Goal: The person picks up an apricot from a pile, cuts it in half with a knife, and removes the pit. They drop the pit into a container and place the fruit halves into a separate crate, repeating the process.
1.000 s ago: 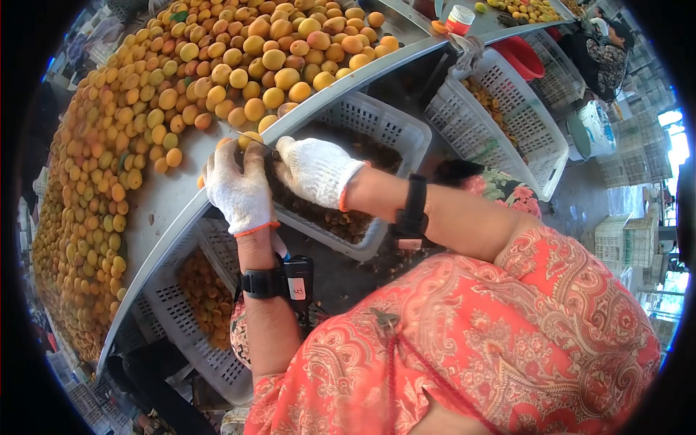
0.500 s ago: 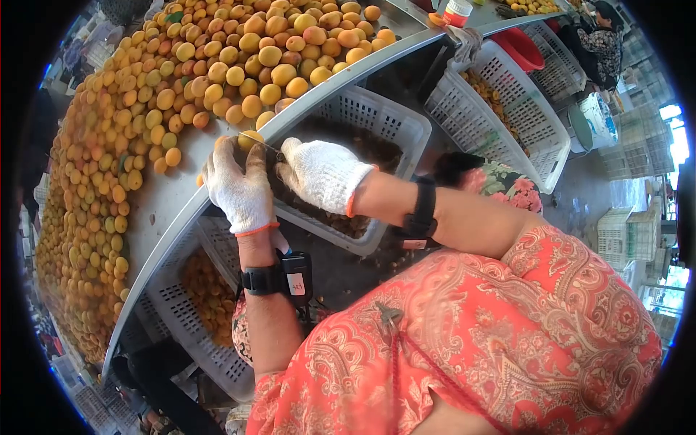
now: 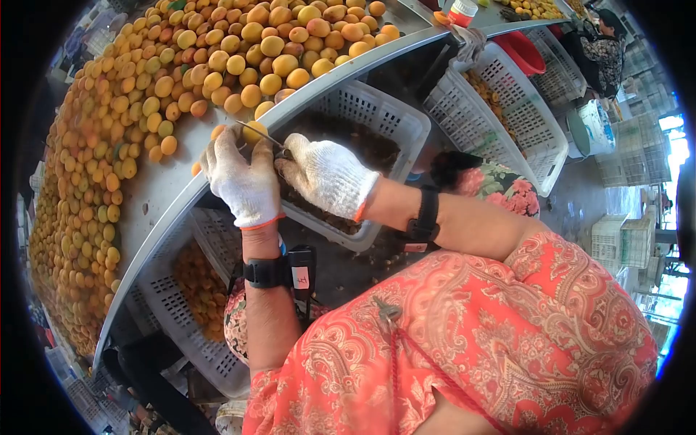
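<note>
Pinched in the fingers of the gloved left hand (image 3: 235, 177), one orange-yellow fruit (image 3: 256, 133) is at the worktop's (image 3: 163, 183) front edge. Fingers of the gloved right hand (image 3: 326, 174) are closed around a thin knife (image 3: 270, 138), its handle mostly hidden, its blade lying across the fruit; how deep it cuts, I cannot tell. Many loose fruits (image 3: 272, 46) spread from the front edge back across the worktop. Below that edge stand a crate (image 3: 406, 119) with dark contents, under the right hand, and another crate (image 3: 163, 286) holding orange pieces (image 3: 199, 290).
</note>
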Action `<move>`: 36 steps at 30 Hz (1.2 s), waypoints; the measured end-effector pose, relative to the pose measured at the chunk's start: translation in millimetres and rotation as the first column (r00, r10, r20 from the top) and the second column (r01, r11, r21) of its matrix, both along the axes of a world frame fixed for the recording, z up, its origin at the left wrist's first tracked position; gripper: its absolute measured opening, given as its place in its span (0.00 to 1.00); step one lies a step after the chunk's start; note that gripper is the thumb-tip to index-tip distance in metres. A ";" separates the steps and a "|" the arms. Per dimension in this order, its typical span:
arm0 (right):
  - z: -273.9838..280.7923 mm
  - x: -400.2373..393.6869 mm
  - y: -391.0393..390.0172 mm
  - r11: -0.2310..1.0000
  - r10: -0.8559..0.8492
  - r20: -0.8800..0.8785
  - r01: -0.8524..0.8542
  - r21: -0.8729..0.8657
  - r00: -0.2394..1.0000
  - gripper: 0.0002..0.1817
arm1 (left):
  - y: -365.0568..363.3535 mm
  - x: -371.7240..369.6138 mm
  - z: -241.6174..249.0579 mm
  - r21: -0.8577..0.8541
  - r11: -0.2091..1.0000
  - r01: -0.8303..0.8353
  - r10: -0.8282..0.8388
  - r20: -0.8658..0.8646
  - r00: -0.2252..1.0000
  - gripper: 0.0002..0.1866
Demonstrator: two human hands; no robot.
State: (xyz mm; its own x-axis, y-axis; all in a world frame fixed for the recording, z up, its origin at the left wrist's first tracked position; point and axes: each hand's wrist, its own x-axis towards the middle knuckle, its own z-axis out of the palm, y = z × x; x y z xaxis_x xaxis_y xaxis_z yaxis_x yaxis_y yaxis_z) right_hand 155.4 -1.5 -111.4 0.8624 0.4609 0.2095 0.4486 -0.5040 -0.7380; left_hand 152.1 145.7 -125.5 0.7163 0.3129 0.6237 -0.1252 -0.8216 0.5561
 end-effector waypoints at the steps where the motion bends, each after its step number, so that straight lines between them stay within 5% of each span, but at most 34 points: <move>1: -0.7 0.9 1.4 1.000 0.004 -0.002 -0.004 0.002 1.000 0.12 | -1.9 -0.1 1.1 -0.020 1.000 -0.003 0.004 0.026 1.000 0.19; 10: -2.3 5.3 3.2 0.997 -0.004 -0.034 0.007 0.077 0.999 0.13 | 7.0 4.6 1.3 -0.052 0.998 -0.020 0.016 -0.064 0.998 0.19; 36: 2.2 16.8 8.4 0.974 0.008 -0.049 -0.019 -0.225 0.999 0.15 | 6.6 3.7 4.2 -0.072 0.997 -0.019 0.015 -0.064 0.998 0.17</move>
State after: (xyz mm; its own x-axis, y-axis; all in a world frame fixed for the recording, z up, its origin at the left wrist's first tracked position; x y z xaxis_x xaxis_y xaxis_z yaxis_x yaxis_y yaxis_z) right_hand 172.2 6.9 -109.2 0.8621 0.5034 0.0580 0.4240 -0.6538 -0.6267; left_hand 155.8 152.2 -121.3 0.7476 0.3683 0.5527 -0.0744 -0.7805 0.6208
